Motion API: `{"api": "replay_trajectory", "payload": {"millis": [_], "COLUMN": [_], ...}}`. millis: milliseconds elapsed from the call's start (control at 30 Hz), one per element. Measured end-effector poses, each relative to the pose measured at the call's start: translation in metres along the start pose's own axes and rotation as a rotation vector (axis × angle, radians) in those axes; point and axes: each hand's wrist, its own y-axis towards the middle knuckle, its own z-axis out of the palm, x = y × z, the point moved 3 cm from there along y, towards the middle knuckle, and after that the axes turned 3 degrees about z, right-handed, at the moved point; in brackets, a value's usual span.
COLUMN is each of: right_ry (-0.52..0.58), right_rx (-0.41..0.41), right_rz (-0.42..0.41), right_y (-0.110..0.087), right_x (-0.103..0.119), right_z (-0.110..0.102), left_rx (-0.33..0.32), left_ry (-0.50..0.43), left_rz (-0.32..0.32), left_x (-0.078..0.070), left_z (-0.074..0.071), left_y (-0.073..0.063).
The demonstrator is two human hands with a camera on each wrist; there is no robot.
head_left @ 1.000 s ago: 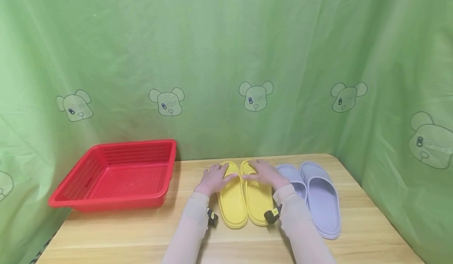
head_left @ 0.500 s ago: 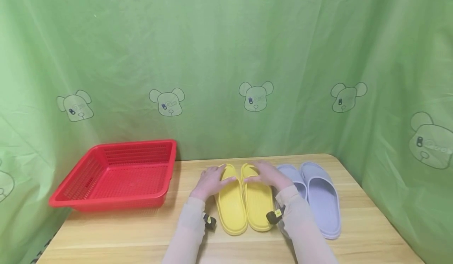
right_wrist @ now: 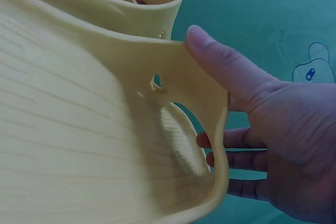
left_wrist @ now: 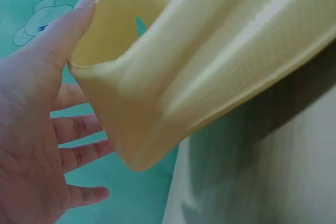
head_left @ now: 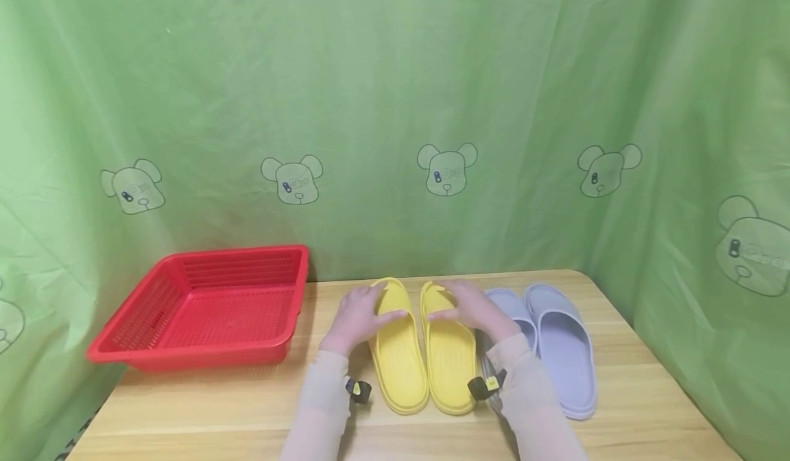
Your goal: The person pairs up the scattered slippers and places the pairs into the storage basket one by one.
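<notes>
Two yellow slippers lie side by side in the head view. My left hand (head_left: 356, 315) grips the left yellow slipper (head_left: 401, 372) by its upper. In the left wrist view the thumb (left_wrist: 79, 19) lies along the upper's edge, the other fingers spread on the far side. A dark shadow shows below that sole. My right hand (head_left: 474, 310) holds the right yellow slipper (head_left: 453, 372) by its upper. The right wrist view shows the thumb (right_wrist: 220, 53) on the upper's edge and fingertips reaching round to the toe opening.
A red plastic basket (head_left: 225, 355) stands at the left of the wooden table (head_left: 216, 420). A pair of pale lavender slippers (head_left: 564, 365) lies right of the yellow ones, one partly covered by my right arm. A green curtain (head_left: 370, 90) hangs behind.
The yellow slippers' heels have come closer to me, and the toe ends have drifted slightly apart. My left hand has shifted a little left with its slipper; the basket and lavender slippers stay put.
</notes>
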Motion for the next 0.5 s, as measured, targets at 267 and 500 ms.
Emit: {"api": "replay_trajectory", "payload": {"millis": [267, 500], "right_ry": [0.010, 0.029], "right_rx": [-0.033, -0.071], "right_rz": [-0.035, -0.069], "right_y": [-0.012, -0.022], "right_x": [0.009, 0.016], "right_z": [-0.012, -0.026], "left_rx": [-0.065, -0.094], "left_ry": [0.021, 0.033], "left_rz": [0.001, -0.005], "left_x": [0.000, -0.001], "left_z": [-0.012, -0.023], "left_y": [-0.003, -0.006]}}
